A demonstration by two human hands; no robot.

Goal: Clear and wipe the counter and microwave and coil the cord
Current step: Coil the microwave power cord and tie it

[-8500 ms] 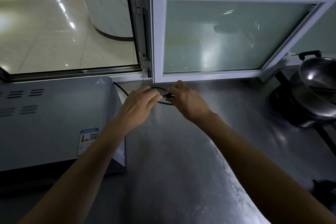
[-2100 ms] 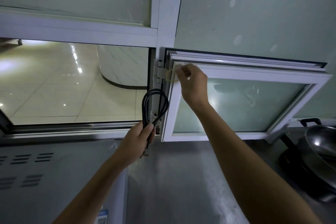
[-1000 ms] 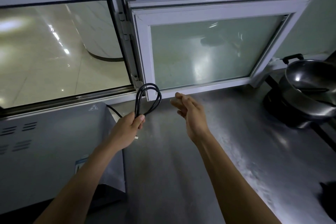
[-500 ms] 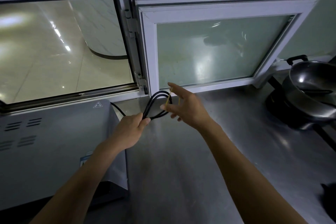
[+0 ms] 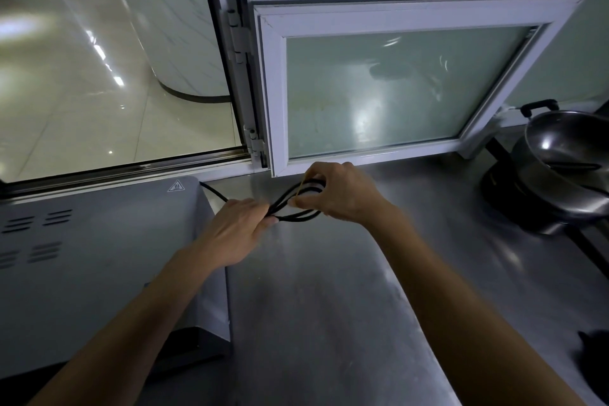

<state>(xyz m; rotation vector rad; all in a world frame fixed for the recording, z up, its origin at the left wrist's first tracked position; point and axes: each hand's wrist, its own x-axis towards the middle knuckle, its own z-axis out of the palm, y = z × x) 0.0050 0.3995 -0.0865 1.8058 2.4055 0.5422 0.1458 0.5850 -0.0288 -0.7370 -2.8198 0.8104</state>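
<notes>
Binding the coiled cord (image 5: 298, 199) looks like the step in hand: left hand (image 5: 235, 227) has its grip closed round one end of the black loops, right hand (image 5: 342, 193) has its grip pinched on the far end of the bundle, w/ a thin yellowish band (image 5: 301, 186) (rubber band, prob.) showing just by its fingers. Coil hangs between the two grips, slightly above the steel worktop (image 5: 329, 306); a tail of cord runs back from the left grip toward the rear of the microwave (image 5: 99, 257). To do it well: keep the left grip firm so the loops stay stacked, stretch the band over the free end w/ the right, then slide it toward the left grip, to mid-coil, & twist a second turn if slack. Don't yank the tail; can't tell how much play it has behind the oven. Wok (image 5: 560, 161) sits well off to the right of both grips, no obstacle
</notes>
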